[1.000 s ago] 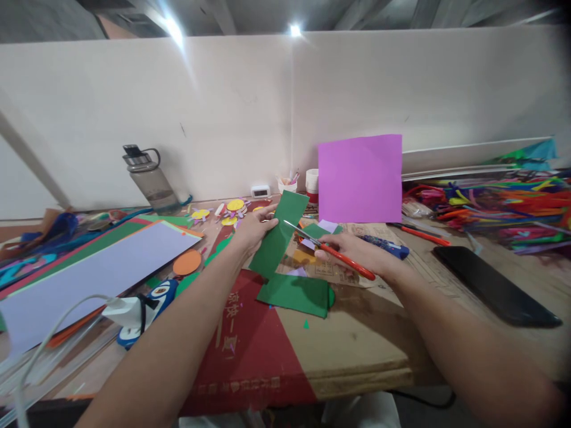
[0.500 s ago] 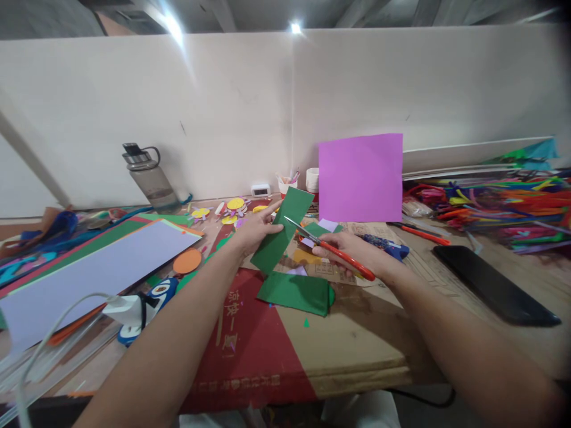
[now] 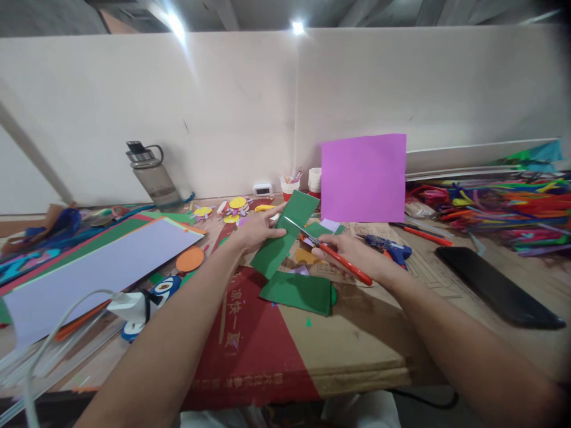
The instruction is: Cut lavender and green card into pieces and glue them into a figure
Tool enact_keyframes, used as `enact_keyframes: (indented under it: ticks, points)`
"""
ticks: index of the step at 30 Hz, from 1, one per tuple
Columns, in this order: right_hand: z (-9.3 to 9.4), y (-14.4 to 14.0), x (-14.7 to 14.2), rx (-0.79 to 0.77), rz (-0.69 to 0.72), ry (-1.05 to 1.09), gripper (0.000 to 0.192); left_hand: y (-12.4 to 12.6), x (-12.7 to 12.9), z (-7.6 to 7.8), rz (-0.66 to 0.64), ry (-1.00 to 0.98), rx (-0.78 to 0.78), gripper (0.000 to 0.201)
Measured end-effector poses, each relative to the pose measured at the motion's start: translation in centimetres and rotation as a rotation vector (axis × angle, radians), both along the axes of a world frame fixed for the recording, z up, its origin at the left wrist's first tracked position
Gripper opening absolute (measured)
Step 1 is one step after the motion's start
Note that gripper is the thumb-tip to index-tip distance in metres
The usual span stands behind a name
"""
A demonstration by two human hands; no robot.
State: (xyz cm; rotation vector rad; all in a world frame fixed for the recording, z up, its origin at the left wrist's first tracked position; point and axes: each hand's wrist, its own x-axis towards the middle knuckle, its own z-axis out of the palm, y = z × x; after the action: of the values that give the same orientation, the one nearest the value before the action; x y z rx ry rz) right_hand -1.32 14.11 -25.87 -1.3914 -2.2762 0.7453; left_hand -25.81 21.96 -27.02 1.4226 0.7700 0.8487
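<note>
One green strip [image 3: 282, 248] shifted right, left hand [image 3: 257, 232] pinching it, right hand [image 3: 341, 246] gripping one red-handled scissors [image 3: 345, 264]

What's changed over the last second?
The green strip in the left hand leans slightly further right. The right hand, with the scissors, edged left, baring more of the blue glue gun. Nothing taken up or let go. Purple sheet, phone and bottle stayed put; the view shifted slightly.
</note>
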Motion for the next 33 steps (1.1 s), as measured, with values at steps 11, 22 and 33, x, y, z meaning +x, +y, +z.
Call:
enact_keyframes:
  ticks: [11, 22, 33]
  points:
    - [0.9, -0.3, -0.4, -0.134, -0.079, 0.009, 0.050, 0.1, 0.3, -0.4, -0.028, -0.031, -0.148, 0.085]
    - [0.6, -0.4, -0.3, -0.157, -0.015, 0.009, 0.046, 0.2, 0.4, -1.0, -0.002, -0.013, -0.235, 0.087]
    - [1.0, 0.0, -0.4, -0.196, -0.081, -0.130, 0.031, 0.0, 0.8, -1.2, -0.038, 0.100, -0.181, 0.083]
